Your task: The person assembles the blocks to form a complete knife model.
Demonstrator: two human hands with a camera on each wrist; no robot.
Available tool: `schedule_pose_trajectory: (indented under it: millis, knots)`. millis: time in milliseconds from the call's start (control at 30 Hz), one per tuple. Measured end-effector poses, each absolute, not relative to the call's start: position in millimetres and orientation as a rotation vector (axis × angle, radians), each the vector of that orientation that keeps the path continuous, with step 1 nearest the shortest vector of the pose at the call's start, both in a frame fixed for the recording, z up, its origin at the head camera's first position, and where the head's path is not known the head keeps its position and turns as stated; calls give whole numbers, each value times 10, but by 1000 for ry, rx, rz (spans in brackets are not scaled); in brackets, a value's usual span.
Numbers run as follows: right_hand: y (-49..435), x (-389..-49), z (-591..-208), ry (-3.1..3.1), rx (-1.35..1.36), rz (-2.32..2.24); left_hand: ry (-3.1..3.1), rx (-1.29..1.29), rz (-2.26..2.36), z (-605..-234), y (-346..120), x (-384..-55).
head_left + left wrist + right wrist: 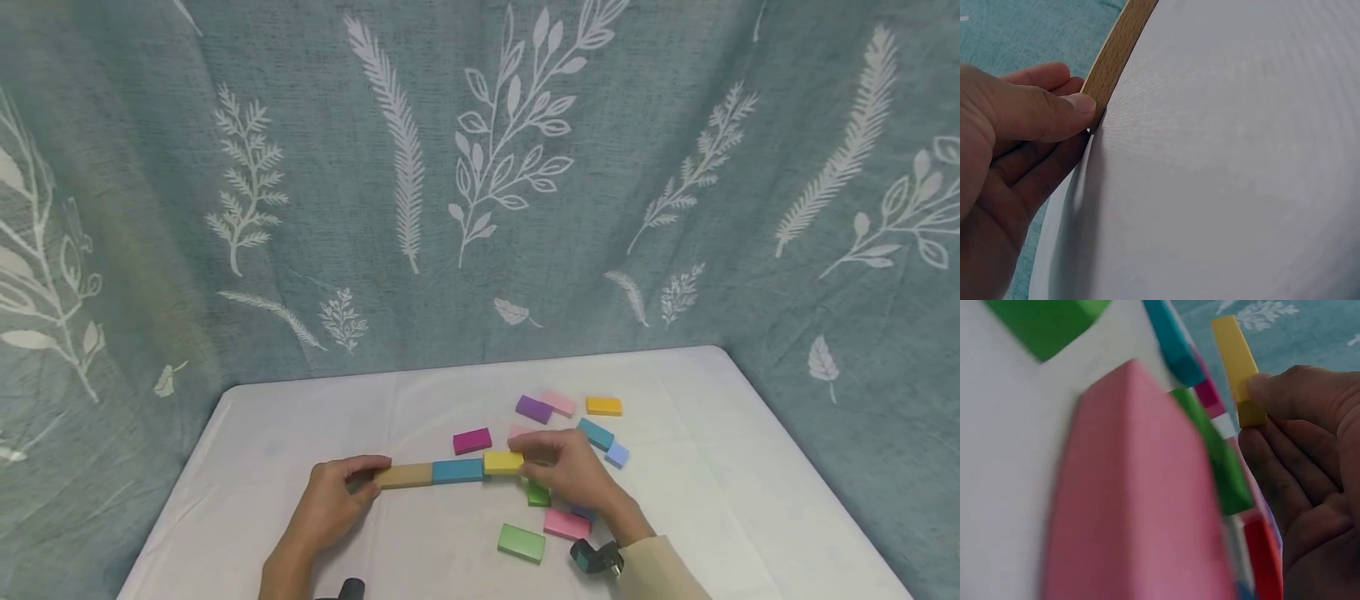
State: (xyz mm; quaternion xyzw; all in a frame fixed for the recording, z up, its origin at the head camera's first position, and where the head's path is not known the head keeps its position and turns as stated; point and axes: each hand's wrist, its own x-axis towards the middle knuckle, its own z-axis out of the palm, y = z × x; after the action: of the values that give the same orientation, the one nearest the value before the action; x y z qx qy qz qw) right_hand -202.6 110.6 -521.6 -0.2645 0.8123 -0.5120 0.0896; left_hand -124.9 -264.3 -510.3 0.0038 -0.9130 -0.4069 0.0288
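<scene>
My left hand pinches the left end of a tan wooden block, thumb on the near side; the left wrist view shows the wood grain up close. A blue block lies end to end with it, to its right. Between thumb and fingers, my right hand holds a yellow block over the blue block's right end. The right wrist view shows that yellow block raised apart from the others. A dark green block lies just below the right hand, partly covered.
A magenta block lies behind the row. Purple, light pink, orange-yellow, blue and light blue blocks lie farther back right. Nearer are pink and light green blocks on the white-covered table.
</scene>
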Motion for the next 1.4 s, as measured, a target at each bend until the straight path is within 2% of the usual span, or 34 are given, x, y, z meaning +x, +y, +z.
schedule_pose_trajectory:
  millis: [400, 667, 1400]
  knots:
    - [1208, -1985, -5232, 2623, -687, -1327, -2832, 37, -1232, -5115, -2652, -1272]
    - [1117, -2027, -5256, 2694, -787, -1323, -2822, 33, -1253, -5124, -2658, -1257]
    - [1095, -2037, -5225, 2653, -705, -1213, -2818, 44, -1265, -5138, -2636, -1243]
